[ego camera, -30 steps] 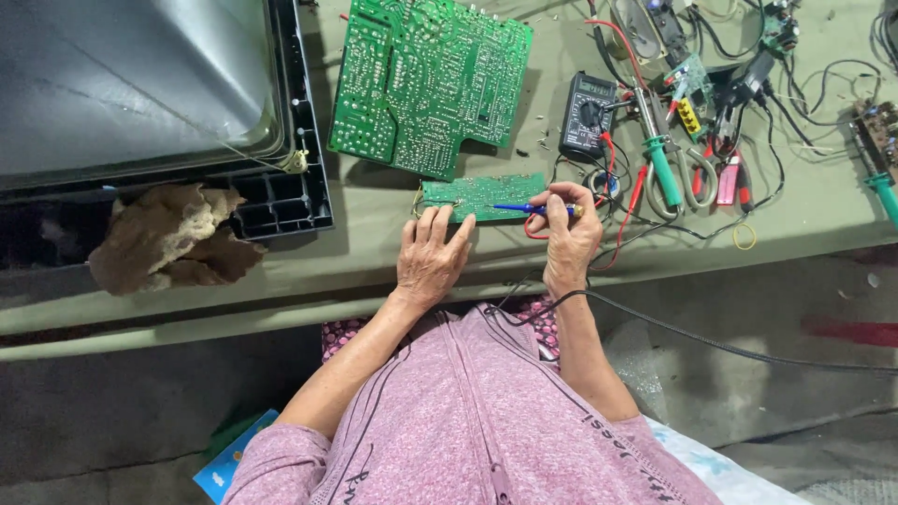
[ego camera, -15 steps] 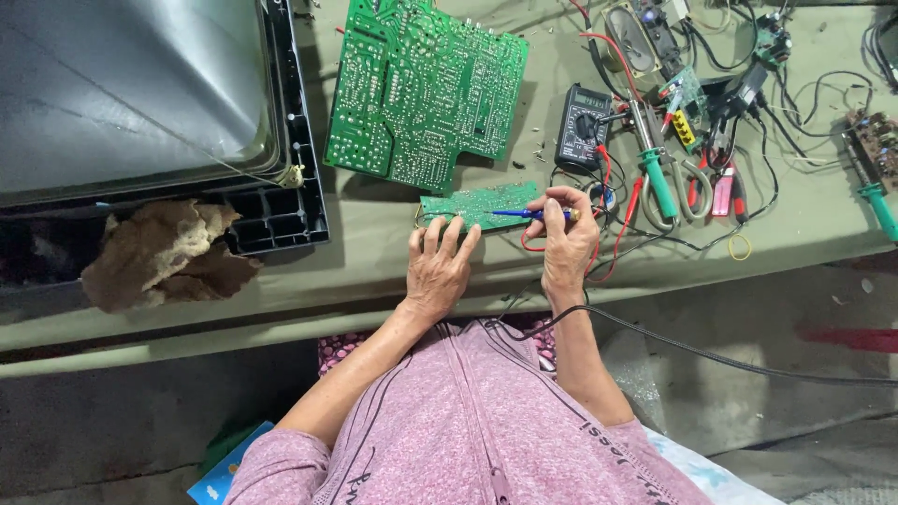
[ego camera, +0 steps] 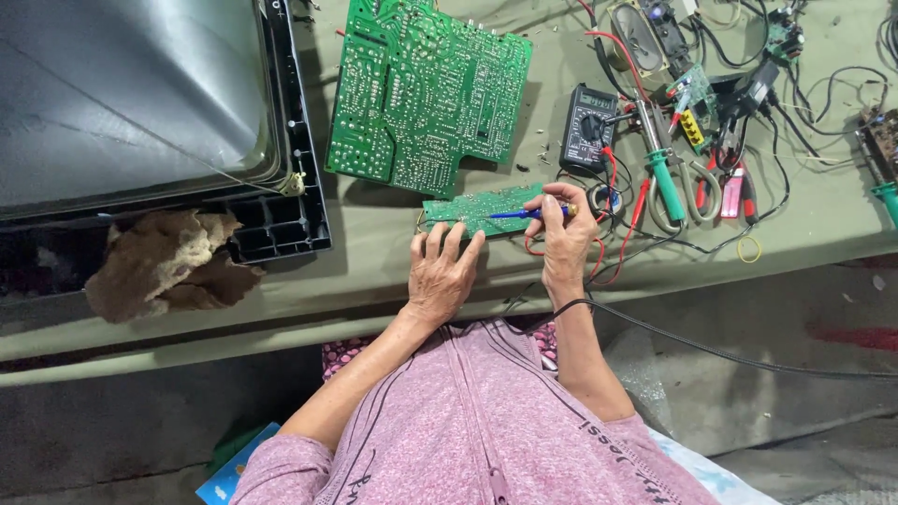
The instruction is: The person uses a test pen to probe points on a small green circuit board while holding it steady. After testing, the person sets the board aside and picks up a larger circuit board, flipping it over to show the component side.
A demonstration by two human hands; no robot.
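Note:
A small green circuit board [ego camera: 482,208] lies on the green workbench [ego camera: 374,281]. My left hand [ego camera: 441,274] rests flat on the bench with its fingertips on the board's near edge. My right hand [ego camera: 567,236] grips a blue-handled soldering iron [ego camera: 524,213], its tip pointing left onto the small board. The iron's black cord [ego camera: 711,351] runs off to the right past my wrist.
A large green circuit board [ego camera: 426,89] lies behind the small one. A dark multimeter [ego camera: 588,127] with red leads, green-handled tools [ego camera: 666,182], scissors and tangled wires crowd the right. An old television tube in a black frame [ego camera: 295,150] fills the left, with a brown rag [ego camera: 168,262] beside it.
Both hands have stayed on the small board; my left fingers shifted slightly and the iron tip moved a little along the board. The view itself drifted slightly.

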